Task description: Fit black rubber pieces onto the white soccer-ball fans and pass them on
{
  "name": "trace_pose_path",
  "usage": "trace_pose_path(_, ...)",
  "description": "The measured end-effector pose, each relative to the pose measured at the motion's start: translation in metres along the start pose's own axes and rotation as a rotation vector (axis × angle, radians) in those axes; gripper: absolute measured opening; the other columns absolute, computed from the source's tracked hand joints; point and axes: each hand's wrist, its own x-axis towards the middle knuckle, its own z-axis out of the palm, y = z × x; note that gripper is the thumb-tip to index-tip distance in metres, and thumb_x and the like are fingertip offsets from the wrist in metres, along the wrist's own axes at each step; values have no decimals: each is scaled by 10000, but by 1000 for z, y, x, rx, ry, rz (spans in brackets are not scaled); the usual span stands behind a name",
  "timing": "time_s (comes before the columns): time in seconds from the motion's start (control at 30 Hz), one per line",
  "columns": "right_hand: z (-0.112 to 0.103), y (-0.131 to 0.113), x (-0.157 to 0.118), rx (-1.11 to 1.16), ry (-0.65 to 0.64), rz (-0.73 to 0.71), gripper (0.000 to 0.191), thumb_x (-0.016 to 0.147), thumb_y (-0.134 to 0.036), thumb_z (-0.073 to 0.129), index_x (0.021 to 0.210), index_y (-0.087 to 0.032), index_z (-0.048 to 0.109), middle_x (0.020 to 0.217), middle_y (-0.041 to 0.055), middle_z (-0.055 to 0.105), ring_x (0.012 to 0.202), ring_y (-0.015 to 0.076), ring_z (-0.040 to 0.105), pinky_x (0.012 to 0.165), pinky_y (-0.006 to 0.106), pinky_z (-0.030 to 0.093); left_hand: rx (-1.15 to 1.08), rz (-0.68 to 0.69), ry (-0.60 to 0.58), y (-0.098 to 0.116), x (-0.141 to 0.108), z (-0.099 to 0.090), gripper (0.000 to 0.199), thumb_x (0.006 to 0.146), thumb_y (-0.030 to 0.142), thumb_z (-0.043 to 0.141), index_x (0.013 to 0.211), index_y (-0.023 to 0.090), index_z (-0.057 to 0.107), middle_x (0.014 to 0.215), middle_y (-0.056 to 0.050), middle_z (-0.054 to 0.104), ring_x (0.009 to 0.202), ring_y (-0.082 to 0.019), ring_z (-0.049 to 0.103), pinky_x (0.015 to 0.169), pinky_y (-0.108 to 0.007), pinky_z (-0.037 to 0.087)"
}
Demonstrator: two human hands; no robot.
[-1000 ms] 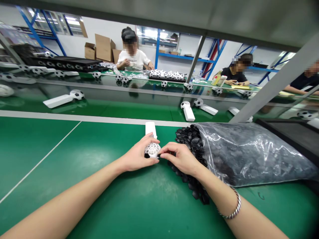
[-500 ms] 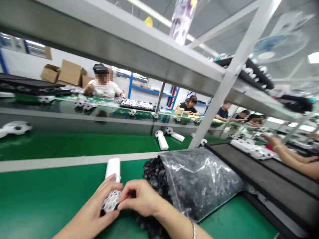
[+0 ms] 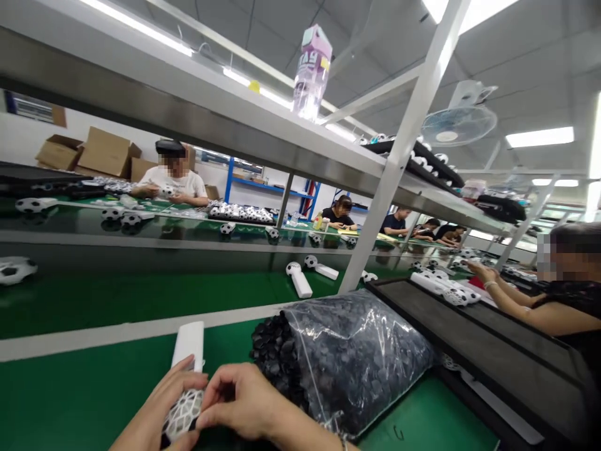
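Both my hands low in frame, bottom edge. L hand point(image 3: 157, 416) cups the white fan point(image 3: 185, 401) from the left — fingers curled round its ball-shaped grille head, so it's closed on it. R hand point(image 3: 244, 401) comes in from the right, fingertips pinched narrow against the grille head's right side; can't tell if there's a small piece between them. Fan's white handle sticks out away from me, flat on the green bench point(image 3: 70, 388).

Just right of the hands: clear plastic bag point(image 3: 366, 357) lying on its side, stuffed w/ small black parts point(image 3: 275, 354) spilling from its open mouth twd the R hand. Black tray point(image 3: 474, 341) beside the bag, further right. Co-worker's arm point(image 3: 516, 307) reaches over the next station. Finished soccer-ball fans point(image 3: 300, 279) lie on the belt beyond. Pink bottle point(image 3: 311, 72) stands on the shelf overhead.
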Motion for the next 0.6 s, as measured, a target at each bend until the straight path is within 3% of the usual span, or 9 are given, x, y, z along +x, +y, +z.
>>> trace_pose_path(0.2, -10, -4, 3, -194, -18, -56, 273, 563, -337, 741, 666, -147, 574, 597, -45, 526, 552, 81, 461, 550, 208, 380, 108, -20, -192, 42, 3, -24, 340, 677, 206, 521, 1014, 253, 520, 1240, -46, 468, 1281, -259, 280, 1014, -399, 317)
trace_pose_path(0.3, -27, -9, 1, -538, 157, -176, 98, 738, -260, 605, 725, -162, 605, 714, -9, 581, 683, 107, 520, 682, 237, 410, 131, -52, -170, 41, 3, -28, 364, 660, 283, 604, 1013, 256, 519, 1208, -60, 424, 1253, -279, 292, 1017, -435, 301)
trace_pose_path(0.37, -36, -10, -4, -753, 188, -202, 77, 758, -240, 587, 791, -182, 624, 794, 7, 591, 732, 119, 534, 717, 249, 415, 158, -104, -106, 35, 2, -29, 457, 605, 381, 674, 1022, 267, 527, 1153, -58, 388, 1184, -294, 341, 996, -470, 313)
trace_pose_path(0.47, -35, -9, -10, -971, 125, -199, 166, 764, -269, 595, 916, -217, 636, 896, 30, 593, 846, 150, 542, 778, 269, 416, 130, -144, -79, 26, 3, -32, 522, 583, 401, 692, 1058, 271, 519, 1046, -37, 375, 1056, -253, 432, 961, -443, 360)
trace_pose_path(0.6, -18, -7, -11, -1162, 8, -239, 194, 816, -227, 528, 981, -229, 631, 945, 45, 597, 925, 173, 532, 803, 271, 421, 41, -132, -102, 27, 5, -35, 479, 609, 258, 650, 1068, 246, 514, 1003, -24, 379, 989, -202, 477, 942, -366, 389)
